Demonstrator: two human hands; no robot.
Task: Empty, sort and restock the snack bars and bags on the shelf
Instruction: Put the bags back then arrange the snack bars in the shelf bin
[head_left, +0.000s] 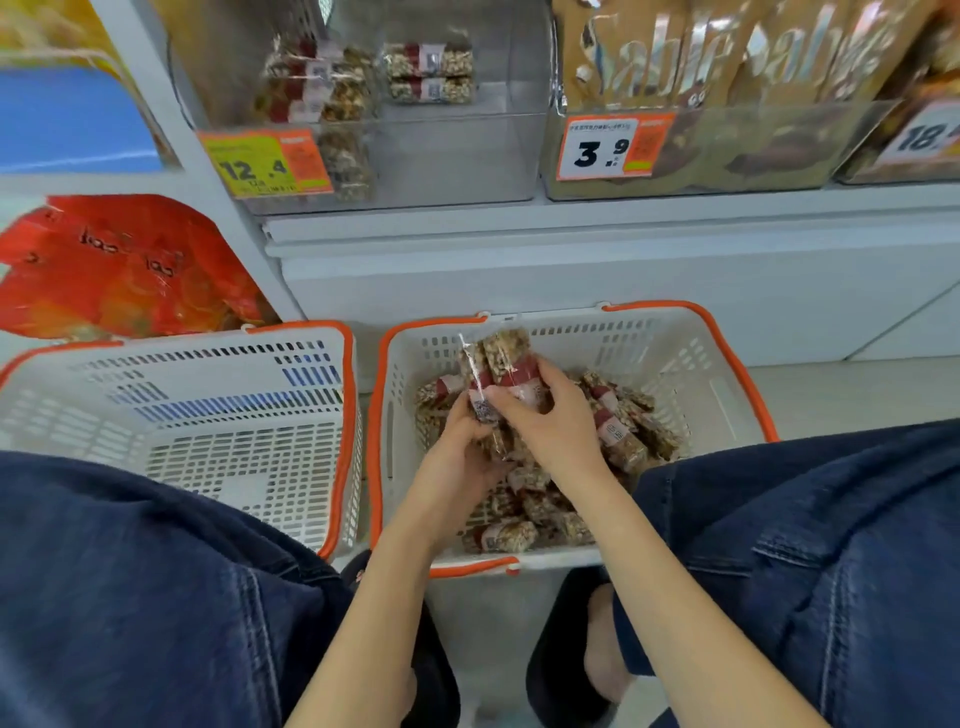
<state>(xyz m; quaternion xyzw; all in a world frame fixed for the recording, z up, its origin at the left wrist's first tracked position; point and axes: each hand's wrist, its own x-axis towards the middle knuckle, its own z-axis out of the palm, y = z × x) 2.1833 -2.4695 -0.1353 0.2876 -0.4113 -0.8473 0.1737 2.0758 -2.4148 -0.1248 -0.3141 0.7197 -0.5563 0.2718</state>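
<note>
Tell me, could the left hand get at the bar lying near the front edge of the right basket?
Probably yes: that bar lies uncovered just beside the left forearm, but the left hand is gripping a bundle of bars with the right hand.

From my remote seat I took the white cabinet front (571, 280) as my marker. Left of it lay a red foil pack (119, 265), with a blue box (72, 119) higher up on that side. Above the cabinet hung a yellow price tag (265, 163) and a white price tag (613, 148). Below it were denim-clad knees (810, 525) and black slippers (556, 660).
</note>
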